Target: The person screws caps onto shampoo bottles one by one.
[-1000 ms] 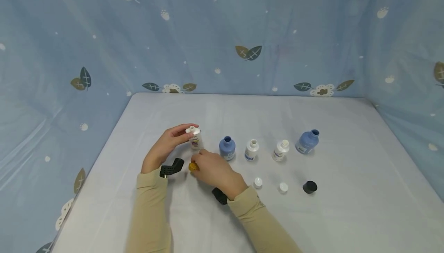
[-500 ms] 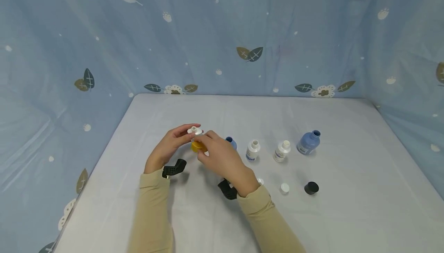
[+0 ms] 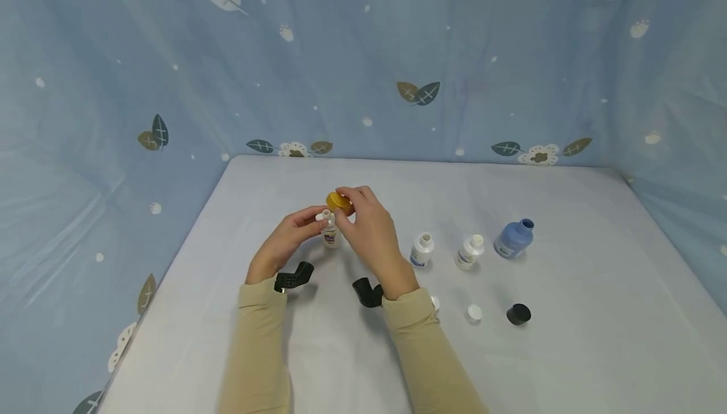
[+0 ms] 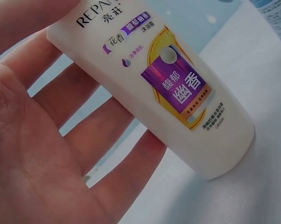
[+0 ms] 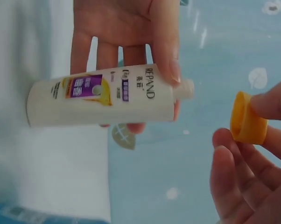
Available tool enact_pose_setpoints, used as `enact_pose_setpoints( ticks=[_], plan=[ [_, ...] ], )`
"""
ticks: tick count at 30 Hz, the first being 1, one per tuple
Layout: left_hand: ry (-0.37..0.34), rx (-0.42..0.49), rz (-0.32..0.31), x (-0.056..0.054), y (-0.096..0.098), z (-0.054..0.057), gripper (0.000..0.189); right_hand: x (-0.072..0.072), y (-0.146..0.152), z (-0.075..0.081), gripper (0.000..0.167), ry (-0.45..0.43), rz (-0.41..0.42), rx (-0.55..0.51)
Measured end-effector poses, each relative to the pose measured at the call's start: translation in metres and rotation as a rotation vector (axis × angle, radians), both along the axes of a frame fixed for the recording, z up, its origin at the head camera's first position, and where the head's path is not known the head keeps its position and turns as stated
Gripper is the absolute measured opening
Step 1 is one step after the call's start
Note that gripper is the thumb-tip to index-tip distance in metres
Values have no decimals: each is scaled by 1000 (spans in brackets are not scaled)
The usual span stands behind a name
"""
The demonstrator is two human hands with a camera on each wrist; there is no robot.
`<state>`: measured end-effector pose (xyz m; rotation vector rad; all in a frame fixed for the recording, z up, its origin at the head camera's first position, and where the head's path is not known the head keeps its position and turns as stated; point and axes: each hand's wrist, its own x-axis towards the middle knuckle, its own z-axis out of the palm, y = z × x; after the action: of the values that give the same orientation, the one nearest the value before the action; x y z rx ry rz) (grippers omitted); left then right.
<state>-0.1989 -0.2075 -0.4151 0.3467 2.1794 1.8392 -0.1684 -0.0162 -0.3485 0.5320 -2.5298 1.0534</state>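
Over the last second, the right hand (image 3: pixel 370 228) has raised a yellow cap (image 5: pixel 249 120) from low over the table (image 3: pixel 556 212) to just above and beside the bare neck of a white bottle (image 5: pixel 103 100); the two are apart, the cap's hollow side facing the neck, which suggests they are close to lining up, the bottle still uncapped. The right thumb and fingers pinch the cap's rim, the other fingertips curled below it; the left hand (image 3: pixel 286 237) holds the bottle near its shoulder, thumb in front, fingers spread behind, opened just to the bottle's width. The bottle is at the left of the table, roughly upright; whether its base rests there is hard to tell. It is smooth, glossy, likely plastic, a flattened body with a narrow round neck and purple-and-gold print; the cap is a short, smooth cylinder. To the right stand two small white bottles (image 3: pixel 423 250) (image 3: pixel 470 252) with ribbed shoulders and a rounded blue bottle (image 3: pixel 514 238); nearer lie white caps (image 3: pixel 474 313) and a black cap (image 3: pixel 518 314).
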Motion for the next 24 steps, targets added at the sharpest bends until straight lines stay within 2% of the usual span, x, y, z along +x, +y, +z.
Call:
enact_pose_setpoints(
  ticks=[4,11,19,24],
  plan=[
    [3,-6,-10,1,-1,-2,43,-2,-8,-4,33,5,-14,-16],
    [24,20,-25,4,-1,1,39,2,-23,-13,32,25,-4,57],
    [-4,60,-46,12,4,20,42,2,-25,-14,33,8,-15,88],
    [-6,63,-34,13,5,22,41,0,-25,-16,33,0,-17,96]
  ],
)
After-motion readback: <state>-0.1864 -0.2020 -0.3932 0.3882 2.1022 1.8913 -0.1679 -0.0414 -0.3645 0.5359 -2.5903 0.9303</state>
